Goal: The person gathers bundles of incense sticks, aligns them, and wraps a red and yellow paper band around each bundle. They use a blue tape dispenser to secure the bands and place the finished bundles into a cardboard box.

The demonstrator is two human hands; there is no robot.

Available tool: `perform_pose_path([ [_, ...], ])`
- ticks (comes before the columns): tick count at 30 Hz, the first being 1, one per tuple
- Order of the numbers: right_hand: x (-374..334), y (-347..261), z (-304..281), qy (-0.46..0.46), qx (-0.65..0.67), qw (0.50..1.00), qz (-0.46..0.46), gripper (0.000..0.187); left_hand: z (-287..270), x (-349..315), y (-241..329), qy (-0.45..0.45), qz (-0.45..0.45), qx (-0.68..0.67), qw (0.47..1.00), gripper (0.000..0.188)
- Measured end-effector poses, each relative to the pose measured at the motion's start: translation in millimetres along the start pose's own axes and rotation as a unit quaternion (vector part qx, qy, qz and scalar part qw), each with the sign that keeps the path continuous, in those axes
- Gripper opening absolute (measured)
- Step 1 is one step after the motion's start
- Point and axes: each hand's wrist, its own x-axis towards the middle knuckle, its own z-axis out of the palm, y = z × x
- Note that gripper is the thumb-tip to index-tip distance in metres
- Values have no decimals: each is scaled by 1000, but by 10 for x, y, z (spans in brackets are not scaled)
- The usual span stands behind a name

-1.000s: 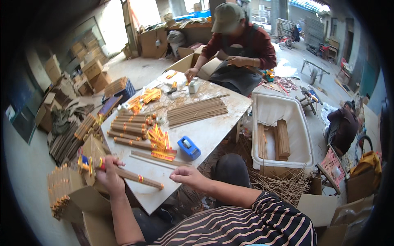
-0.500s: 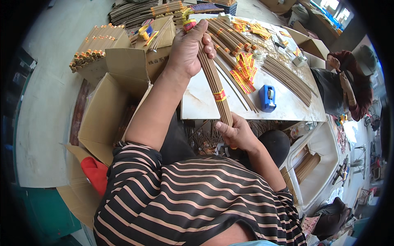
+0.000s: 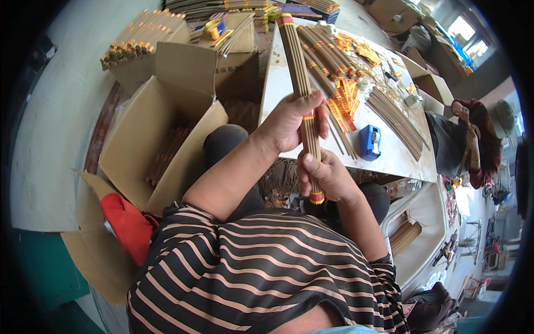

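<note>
A long bundle of brown incense sticks [image 3: 294, 61] tilts between my hands, with red and yellow bands at its top, middle and lower end. My left hand [image 3: 297, 119] is wrapped round it near the middle band, partly covering that band. Lower down, my right hand [image 3: 328, 175] closes round the same bundle just above its bottom end. Beyond them on the white table [image 3: 275, 83] lie red and yellow paper labels [image 3: 345, 103], loose incense sticks [image 3: 395, 122], several banded bundles [image 3: 328, 53] and a blue tape dispenser [image 3: 370, 142].
To the left an open cardboard box [image 3: 130, 139] has bundles inside, and behind it stands a stack of bundles [image 3: 144, 36]. A red cloth [image 3: 128, 225] hangs by the box. At the right are a white tub [image 3: 428, 217] holding sticks and another person [image 3: 481, 133].
My left hand has slid from the bundle's top down to its middle. The bundle now stands more upright, and its lower end shows below my right hand.
</note>
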Motion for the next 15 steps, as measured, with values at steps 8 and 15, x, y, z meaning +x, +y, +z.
perform_pose_path([
  [8, 385, 26, 278, 26, -80, 996, -38, 58, -142, -244, 488, 158, 73, 0, 985, 18],
  [15, 567, 129, 608, 54, -203, 978, 7, 30, -397, -447, 528, 190, 122, -48, 973, 21],
])
